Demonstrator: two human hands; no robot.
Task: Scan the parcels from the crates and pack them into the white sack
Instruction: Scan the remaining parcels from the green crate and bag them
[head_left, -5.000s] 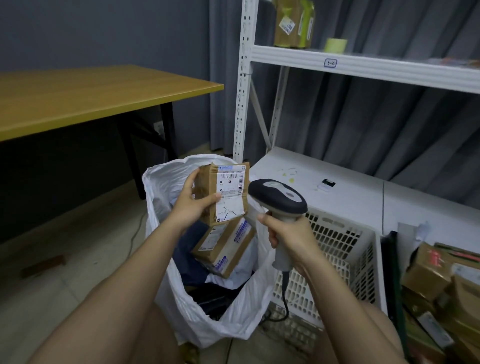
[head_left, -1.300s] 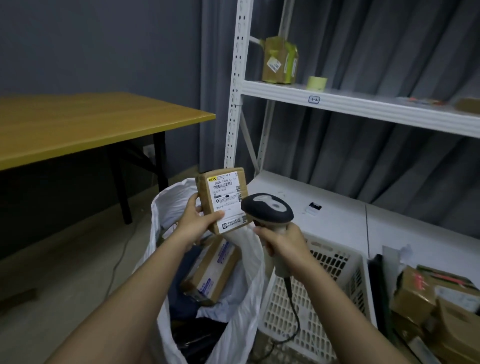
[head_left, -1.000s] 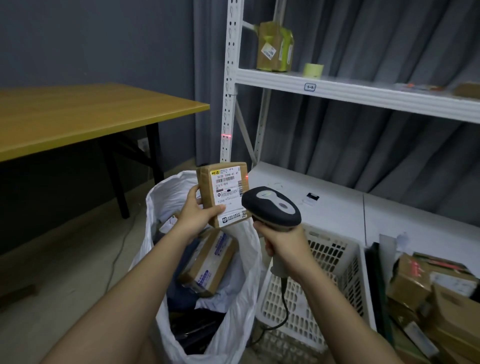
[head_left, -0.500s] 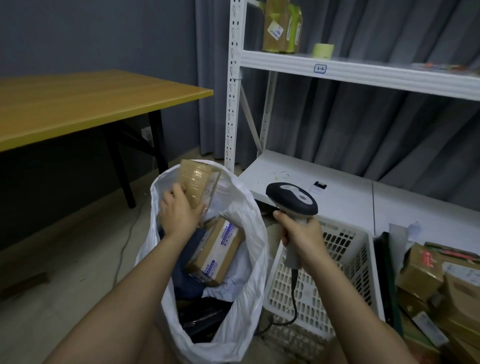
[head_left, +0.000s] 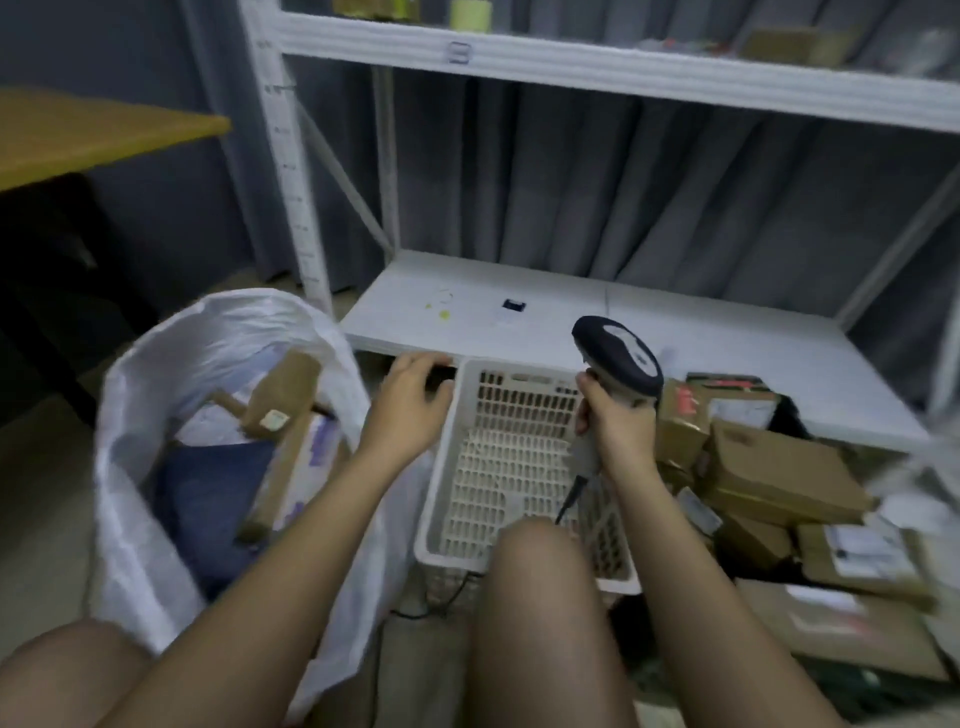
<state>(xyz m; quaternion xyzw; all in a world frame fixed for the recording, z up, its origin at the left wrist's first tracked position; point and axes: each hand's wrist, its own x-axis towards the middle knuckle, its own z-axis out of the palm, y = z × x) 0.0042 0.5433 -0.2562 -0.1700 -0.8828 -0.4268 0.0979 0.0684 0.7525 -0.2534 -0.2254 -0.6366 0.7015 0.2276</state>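
- The left hand (head_left: 410, 400) is held empty, fingers loosely curled, between the white sack (head_left: 156, 395) and the white crate (head_left: 519, 467).
- The scanner (head_left: 618, 358) is held in the right hand (head_left: 615, 421), its grip closed round the handle above the crate.
- Brown parcels (head_left: 779, 473) are piled right of that grip; others (head_left: 283, 395) lie in the sack.
- A white shelf (head_left: 649, 332) and grey curtain (head_left: 649, 192) are seen behind.

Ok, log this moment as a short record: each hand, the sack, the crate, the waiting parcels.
left hand: empty, fingers loosely curled, over the gap between sack and crate
right hand: grips the barcode scanner by its handle, above the crate
white sack: open, holds several brown parcels and a dark blue bag
white crate: no parcels visible inside
unscanned parcels: brown boxes piled to the right of the crate
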